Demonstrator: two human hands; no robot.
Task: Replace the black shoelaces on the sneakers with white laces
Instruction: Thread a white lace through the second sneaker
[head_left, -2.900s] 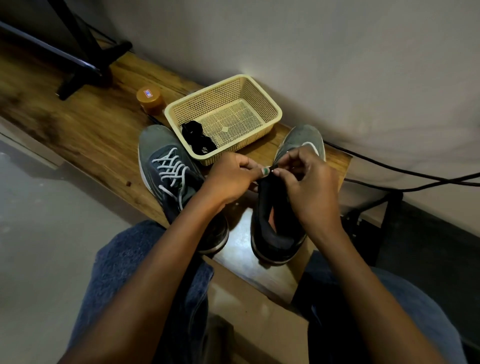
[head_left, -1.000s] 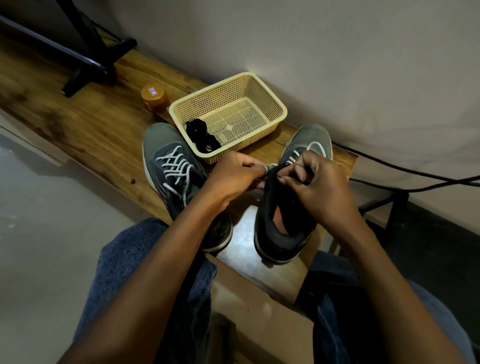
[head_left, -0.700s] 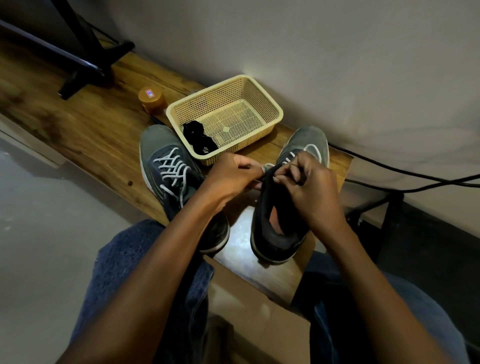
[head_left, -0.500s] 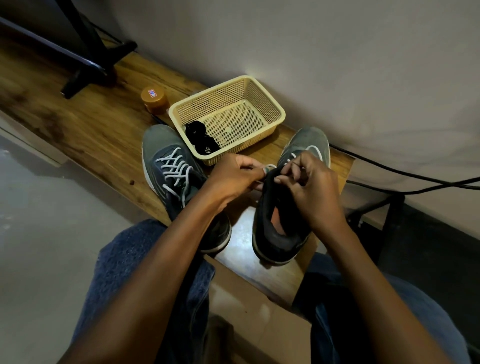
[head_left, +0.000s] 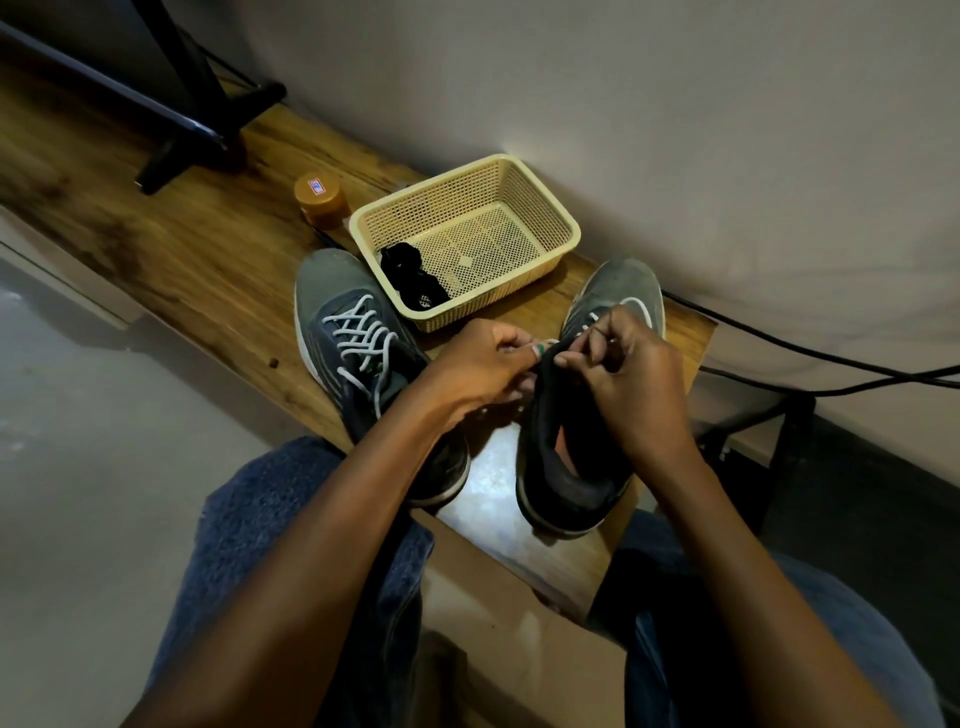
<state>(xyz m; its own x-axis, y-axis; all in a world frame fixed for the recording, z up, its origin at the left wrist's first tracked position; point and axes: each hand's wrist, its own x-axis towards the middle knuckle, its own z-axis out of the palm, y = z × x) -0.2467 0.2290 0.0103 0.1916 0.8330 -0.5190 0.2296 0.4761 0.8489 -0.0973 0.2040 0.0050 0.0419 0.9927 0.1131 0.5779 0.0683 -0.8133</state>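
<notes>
Grey and already threaded with a white lace, the left sneaker (head_left: 358, 358) lies to the left of the right sneaker (head_left: 587, 415), the landmark for what follows. Both stand on the wooden counter (head_left: 171, 260), toes pointing away from the person and heels toward the knees. Beyond the gap between them, and nearer the left sneaker's toe, sits the cream basket (head_left: 467, 239) with the black laces (head_left: 413, 283) bundled in its near left corner. An orange jar (head_left: 321, 200) stands just left of the basket.

The left hand (head_left: 478, 364) reaches the right sneaker from its left side, fingers curled and pinching at the top of the tongue; what looks like the white lace (head_left: 592, 318) ends there, though the tip itself is hidden between fingers. The right hand (head_left: 631, 384) comes over the same sneaker from its right side, fingers also curled, pinching at the same spot. The two hands nearly touch above the upper eyelets.

The right sneaker's long axis runs from the person's lap toward the wall, tilted slightly rightward at the toe. A few white crossings show beyond the knuckles toward its toe, so the lacing appears to have climbed close to the collar. Judging from this, the next move turns on feeding a lace end across the tongue, perpendicular to that long axis. Both hands are equally near, and which one leads cannot be told.
</notes>
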